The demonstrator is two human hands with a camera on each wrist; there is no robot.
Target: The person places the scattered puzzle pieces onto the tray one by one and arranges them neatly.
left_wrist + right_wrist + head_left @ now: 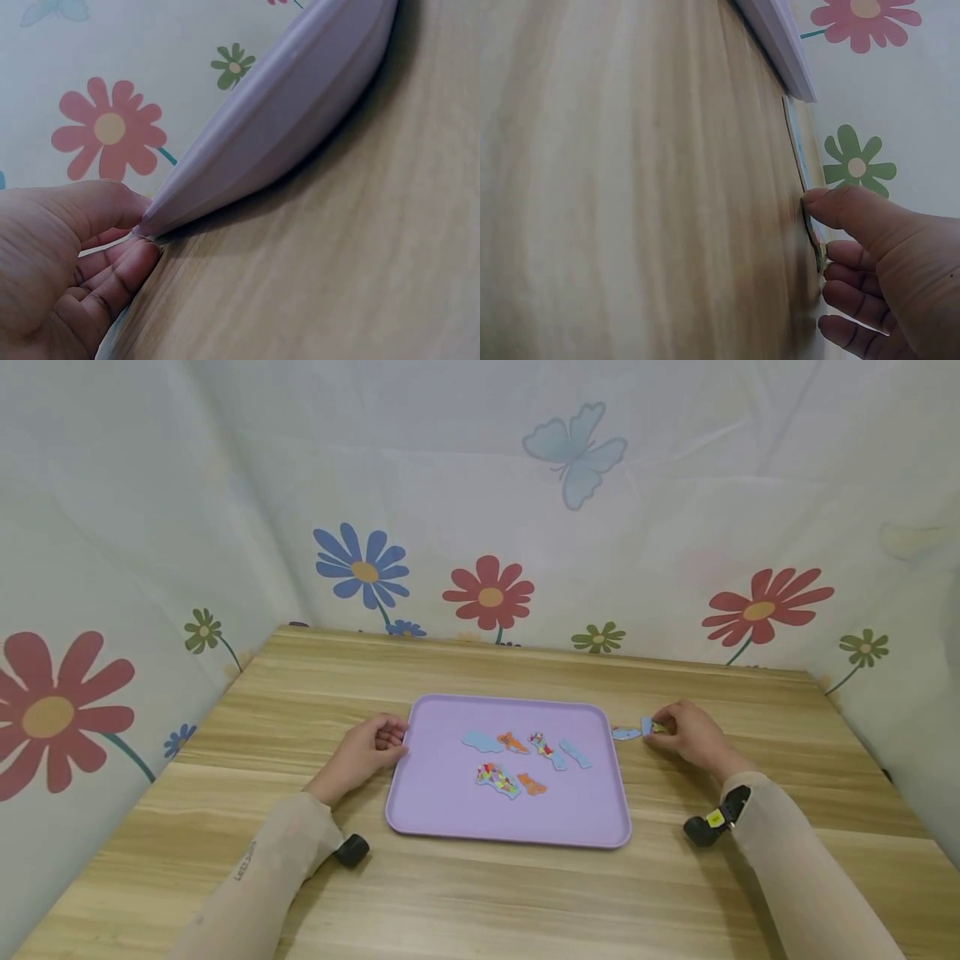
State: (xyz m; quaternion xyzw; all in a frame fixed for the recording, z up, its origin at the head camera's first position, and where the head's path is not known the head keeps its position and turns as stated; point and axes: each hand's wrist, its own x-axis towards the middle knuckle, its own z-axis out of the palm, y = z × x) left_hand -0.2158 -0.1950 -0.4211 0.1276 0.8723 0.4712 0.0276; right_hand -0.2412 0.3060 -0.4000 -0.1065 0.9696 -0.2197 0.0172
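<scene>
My left hand [362, 753] is at the left edge of a lilac tray [442, 810], its thumb and fingers pinching the rim, as the left wrist view shows. To the right of the tray, my right hand [692, 737] pinches a small light-blue puzzle piece [647, 725] with a multicoloured patch, low over the table. Another light-blue puzzle piece [626, 733] lies flat between it and the tray. In the right wrist view the thumb [840, 206] presses on the thin piece, seen edge-on.
Several loose puzzle pieces lie on the tray: a pale blue piece [482, 742], an orange piece [532, 784], a colourful piece [498, 780] and others. The wooden table [480, 893] ends at a flower-printed curtain [420, 460] behind and to the left.
</scene>
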